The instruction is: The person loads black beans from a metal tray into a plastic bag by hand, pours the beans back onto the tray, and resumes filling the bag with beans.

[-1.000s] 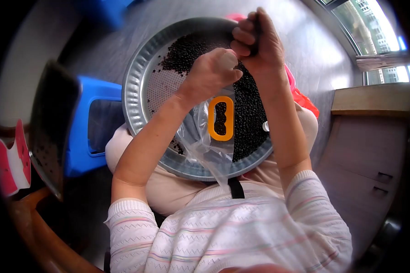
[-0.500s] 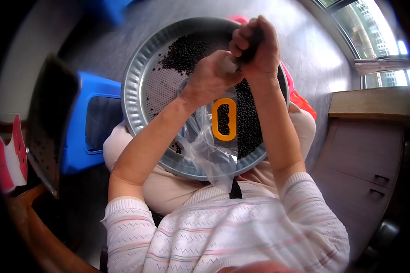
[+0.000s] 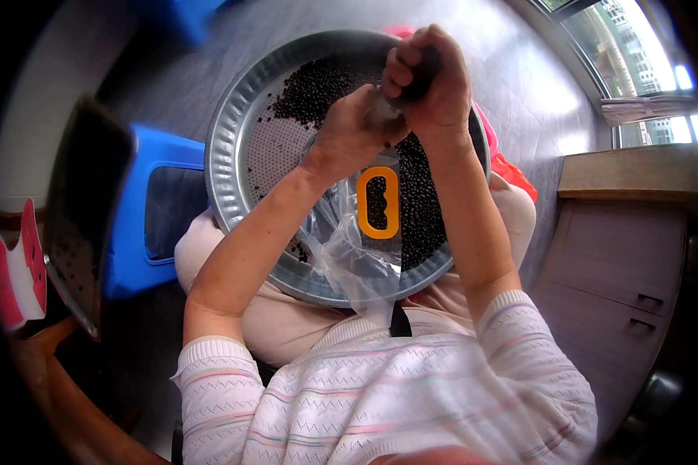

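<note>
A round metal tray (image 3: 223,167) with a perforated base rests on the lap and holds many small black beads (image 3: 423,205). Over it lies clear plastic (image 3: 347,256) with an orange handle (image 3: 393,203). My left hand (image 3: 350,136) is closed around a pale, translucent piece that looks like the mouth of the clear plastic. Just above and right of it, touching or nearly so, my right hand (image 3: 440,89) is curled around a dark clump of black beads. A few dark beads show beneath the fingers; the exact grip of the left fingertips is blurred.
A blue stool (image 3: 120,209) stands left of the tray, beside a dark upright panel (image 3: 85,209) and a red-and-white object (image 3: 27,263). Red material (image 3: 512,174) lies beyond the right knee. A cabinet (image 3: 609,256) is at the right, below a window (image 3: 636,54).
Both hands have come closer together, with the right hand now lower and turned inward over the left. The clear plastic and orange handle have shifted slightly.
</note>
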Available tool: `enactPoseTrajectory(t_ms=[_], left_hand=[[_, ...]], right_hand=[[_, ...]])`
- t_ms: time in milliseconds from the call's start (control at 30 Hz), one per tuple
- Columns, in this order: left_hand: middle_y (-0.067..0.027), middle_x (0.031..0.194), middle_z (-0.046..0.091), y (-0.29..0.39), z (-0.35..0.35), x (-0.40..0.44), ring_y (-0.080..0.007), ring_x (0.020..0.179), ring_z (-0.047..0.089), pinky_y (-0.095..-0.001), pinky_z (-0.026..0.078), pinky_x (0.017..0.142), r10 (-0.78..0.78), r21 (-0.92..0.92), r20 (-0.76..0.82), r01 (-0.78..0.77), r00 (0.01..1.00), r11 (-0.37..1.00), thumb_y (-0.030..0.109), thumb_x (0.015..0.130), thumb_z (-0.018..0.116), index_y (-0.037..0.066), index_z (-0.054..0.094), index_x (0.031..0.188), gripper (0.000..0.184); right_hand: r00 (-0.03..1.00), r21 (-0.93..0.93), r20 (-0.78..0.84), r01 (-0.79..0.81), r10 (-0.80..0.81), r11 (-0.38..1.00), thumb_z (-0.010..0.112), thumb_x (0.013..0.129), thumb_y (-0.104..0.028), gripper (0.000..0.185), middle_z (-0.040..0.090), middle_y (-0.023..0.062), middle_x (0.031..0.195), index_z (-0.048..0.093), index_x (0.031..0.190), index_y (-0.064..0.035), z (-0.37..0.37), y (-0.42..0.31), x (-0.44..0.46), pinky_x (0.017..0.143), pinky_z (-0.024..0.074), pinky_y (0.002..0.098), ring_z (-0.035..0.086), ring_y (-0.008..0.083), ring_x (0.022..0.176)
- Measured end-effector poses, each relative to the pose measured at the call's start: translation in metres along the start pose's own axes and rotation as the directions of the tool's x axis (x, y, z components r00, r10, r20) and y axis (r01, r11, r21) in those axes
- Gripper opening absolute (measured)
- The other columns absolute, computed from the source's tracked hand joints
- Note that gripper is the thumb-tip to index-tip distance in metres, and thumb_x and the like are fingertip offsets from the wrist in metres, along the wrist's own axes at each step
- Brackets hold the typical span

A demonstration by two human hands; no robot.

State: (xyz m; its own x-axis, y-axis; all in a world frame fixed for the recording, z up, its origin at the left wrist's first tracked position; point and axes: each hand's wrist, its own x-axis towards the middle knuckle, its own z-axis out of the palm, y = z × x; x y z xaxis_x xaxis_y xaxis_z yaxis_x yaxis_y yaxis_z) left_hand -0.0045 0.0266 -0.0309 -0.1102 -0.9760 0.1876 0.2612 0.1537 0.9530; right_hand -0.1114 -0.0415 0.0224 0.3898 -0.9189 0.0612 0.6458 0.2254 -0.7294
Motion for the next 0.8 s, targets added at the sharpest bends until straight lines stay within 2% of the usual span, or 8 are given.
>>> enactPoseTrajectory(t_ms=[233, 333, 433, 567, 633, 700, 733, 800], left_hand=[[0.0031, 0.086, 0.056, 0.005, 0.0, 0.001, -0.0034, 0.076, 0.052, -0.0199, 0.046, 0.069, 0.003, 0.111, -0.051, 0.003, 0.999, 0.994, -0.002, 0.076, 0.067, 0.005, 0.054, 0.098, 0.026], [0.0038, 0.085, 0.056, 0.002, -0.003, 0.002, -0.003, 0.075, 0.052, -0.0184, 0.045, 0.068, -0.015, 0.029, -0.044, 0.016, 0.999, 0.999, 0.0, 0.075, 0.068, 0.005, 0.055, 0.099, 0.028], [0.0035, 0.087, 0.056, 0.008, -0.004, 0.001, -0.0035, 0.076, 0.052, -0.0182, 0.044, 0.068, -0.026, 0.104, -0.04, 0.03, 0.999, 0.994, 0.0, 0.075, 0.069, 0.004, 0.055, 0.102, 0.031], [0.0015, 0.089, 0.056, 0.02, -0.01, 0.004, -0.0049, 0.079, 0.051, -0.0186, 0.042, 0.07, -0.081, 0.16, -0.048, 0.088, 0.996, 0.983, 0.008, 0.072, 0.069, 0.002, 0.057, 0.107, 0.037], [0.0003, 0.09, 0.056, 0.033, -0.015, 0.003, -0.0055, 0.081, 0.051, -0.019, 0.042, 0.073, -0.119, 0.215, -0.031, 0.123, 0.992, 0.969, 0.014, 0.071, 0.068, 0.001, 0.058, 0.108, 0.041], [-0.001, 0.091, 0.057, 0.044, -0.018, 0.003, -0.0065, 0.081, 0.052, -0.0196, 0.041, 0.076, -0.158, 0.19, 0.004, 0.154, 0.987, 0.97, 0.019, 0.07, 0.065, 0.0, 0.058, 0.11, 0.045], [-0.0017, 0.092, 0.057, 0.047, -0.02, 0.002, -0.007, 0.081, 0.052, -0.0199, 0.041, 0.078, -0.178, 0.178, 0.021, 0.172, 0.984, 0.969, 0.022, 0.07, 0.064, 0.0, 0.058, 0.111, 0.047], [-0.0029, 0.093, 0.059, 0.043, -0.027, 0.004, -0.0084, 0.083, 0.053, -0.0211, 0.04, 0.081, -0.201, 0.126, 0.033, 0.196, 0.979, 0.973, 0.024, 0.072, 0.063, -0.001, 0.059, 0.111, 0.046]], right_hand=[[0.999, -0.068, 0.047, 0.008, -0.005, 0.998, 0.051, 0.088, -0.02, 0.018, 0.049, 0.0063, 0.068, 0.052, 0.081, -0.0036, 0.005, -0.004, -0.002, 0.044, 0.0421, 0.0301, 0.051, 0.0185, 0.054], [0.997, -0.072, 0.064, 0.047, -0.043, 0.996, 0.051, 0.089, -0.02, 0.019, 0.049, 0.0066, 0.067, 0.052, 0.081, -0.0028, 0.007, -0.006, -0.003, 0.044, 0.0436, 0.0308, 0.052, 0.0191, 0.055], [0.992, -0.04, 0.124, 0.033, -0.028, 0.999, 0.051, 0.09, -0.02, 0.018, 0.052, 0.0073, 0.071, 0.054, 0.085, -0.0023, -0.001, -0.009, 0.0, 0.046, 0.0468, 0.0305, 0.056, 0.02, 0.058], [0.991, -0.147, 0.117, 0.085, -0.068, 0.985, 0.051, 0.091, -0.022, 0.02, 0.059, 0.0071, 0.079, 0.058, 0.091, -0.0035, -0.032, -0.012, -0.001, 0.051, 0.0501, 0.0287, 0.061, 0.0199, 0.067], [1.0, -0.357, 0.002, -0.019, 0.02, 0.934, 0.053, 0.09, -0.023, 0.02, 0.06, 0.0057, 0.08, 0.059, 0.092, -0.0047, -0.05, -0.011, -0.012, 0.054, 0.0503, 0.0282, 0.061, 0.018, 0.068], [0.99, -0.606, -0.101, -0.137, 0.095, 0.783, 0.055, 0.09, -0.026, 0.022, 0.062, 0.0023, 0.086, 0.061, 0.096, -0.0062, -0.073, -0.002, -0.021, 0.061, 0.049, 0.0252, 0.061, 0.0142, 0.073], [0.992, -0.783, -0.088, -0.125, 0.091, 0.609, 0.058, 0.087, -0.026, 0.021, 0.064, 0.0022, 0.091, 0.064, 0.1, -0.0096, -0.091, 0.008, -0.023, 0.062, 0.0474, 0.0241, 0.062, 0.0132, 0.075], [0.996, -0.992, 0.049, 0.041, 0.072, 0.118, 0.06, 0.083, -0.029, 0.023, 0.064, 0.0029, 0.099, 0.066, 0.102, -0.0156, -0.128, 0.023, -0.025, 0.072, 0.0467, 0.0291, 0.061, 0.016, 0.088]])
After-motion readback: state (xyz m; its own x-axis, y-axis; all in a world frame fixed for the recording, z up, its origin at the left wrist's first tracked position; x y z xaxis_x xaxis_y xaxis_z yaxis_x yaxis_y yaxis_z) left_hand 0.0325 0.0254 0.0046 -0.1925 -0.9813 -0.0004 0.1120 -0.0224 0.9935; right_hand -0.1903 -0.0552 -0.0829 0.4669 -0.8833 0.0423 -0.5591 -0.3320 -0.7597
